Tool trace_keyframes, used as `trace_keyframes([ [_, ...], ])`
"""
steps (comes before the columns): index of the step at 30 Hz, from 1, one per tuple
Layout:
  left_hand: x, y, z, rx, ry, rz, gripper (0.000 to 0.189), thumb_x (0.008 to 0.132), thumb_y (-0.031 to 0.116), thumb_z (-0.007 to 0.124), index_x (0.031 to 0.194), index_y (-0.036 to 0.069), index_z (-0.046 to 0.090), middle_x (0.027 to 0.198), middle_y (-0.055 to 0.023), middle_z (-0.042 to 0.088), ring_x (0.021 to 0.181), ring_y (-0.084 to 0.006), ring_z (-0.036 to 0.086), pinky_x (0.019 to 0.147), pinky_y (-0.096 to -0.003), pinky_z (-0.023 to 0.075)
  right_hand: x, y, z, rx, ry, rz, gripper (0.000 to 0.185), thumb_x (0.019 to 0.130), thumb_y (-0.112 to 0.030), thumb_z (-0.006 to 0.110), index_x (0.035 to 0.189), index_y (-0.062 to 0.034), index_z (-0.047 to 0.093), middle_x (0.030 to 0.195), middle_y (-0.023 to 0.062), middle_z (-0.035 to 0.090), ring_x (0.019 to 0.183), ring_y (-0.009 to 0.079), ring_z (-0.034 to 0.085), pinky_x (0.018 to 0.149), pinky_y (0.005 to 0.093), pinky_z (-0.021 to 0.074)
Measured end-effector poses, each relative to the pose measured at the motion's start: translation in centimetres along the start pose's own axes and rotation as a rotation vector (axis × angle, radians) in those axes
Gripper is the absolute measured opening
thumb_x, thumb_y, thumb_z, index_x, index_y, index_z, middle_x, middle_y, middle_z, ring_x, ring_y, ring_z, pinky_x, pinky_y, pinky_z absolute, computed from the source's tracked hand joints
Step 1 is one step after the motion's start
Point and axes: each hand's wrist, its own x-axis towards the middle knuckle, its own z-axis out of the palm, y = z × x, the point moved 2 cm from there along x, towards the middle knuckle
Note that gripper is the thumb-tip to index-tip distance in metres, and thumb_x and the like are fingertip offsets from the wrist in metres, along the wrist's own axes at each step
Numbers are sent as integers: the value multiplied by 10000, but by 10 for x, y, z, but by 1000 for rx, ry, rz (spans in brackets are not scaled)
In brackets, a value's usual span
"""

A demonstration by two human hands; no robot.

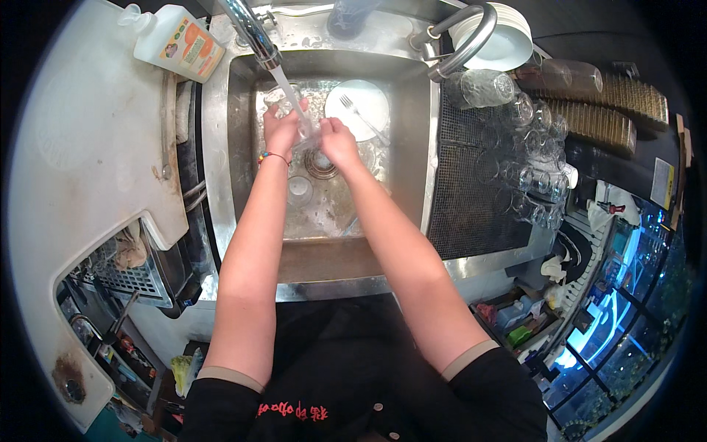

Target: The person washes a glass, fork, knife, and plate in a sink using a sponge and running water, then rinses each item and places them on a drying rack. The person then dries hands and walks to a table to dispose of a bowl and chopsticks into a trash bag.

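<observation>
Water runs from a chrome faucet [269, 55] into a stainless steel sink [309, 259]. My left hand [281, 130] and my right hand [338, 145] are together under the stream, both on a clear glass [307, 132] that is blurred by water and partly hidden by the fingers. Behind my left hand another clear glass [279, 94] lies in the sink. To the right, a white plate [362, 99] with a fork [359, 115] across it rests on the sink floor. A small clear glass [300, 190] stands below my left hand, left of the drain [322, 166].
A dispenser bottle [179, 44] stands at the sink's back left corner. Right of the sink, a black mat [469, 193] holds many glasses [536, 143], with stacked white plates [500, 47] behind. A second curved faucet [475, 38] overhangs the sink's right back corner.
</observation>
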Motion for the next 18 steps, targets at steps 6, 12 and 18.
trace_keyframes([
  [6,-64,65,4,734,85,277,909,726,387,846,1529,210,459,1300,-153,672,1118,-379,700,903,-474,572,-27,-59,14,584,-48,164,616,1018,-358,686,1509,-57,468,1326,174,616,1289,321,562,1077,510,486],
  [12,-102,79,-32,670,-82,649,776,788,301,827,1486,142,526,1281,-183,679,1102,-380,700,916,-472,572,-7,-32,16,825,-351,58,405,1007,-285,695,1350,-91,604,1292,128,663,1169,250,652,949,415,579],
  [18,-132,62,-113,947,-123,797,233,903,148,721,1113,62,672,1030,-116,740,1021,-299,699,921,-444,544,-42,-45,9,608,-112,-173,731,802,-75,886,1417,-86,491,1347,87,598,1246,268,608,1010,399,543],
])
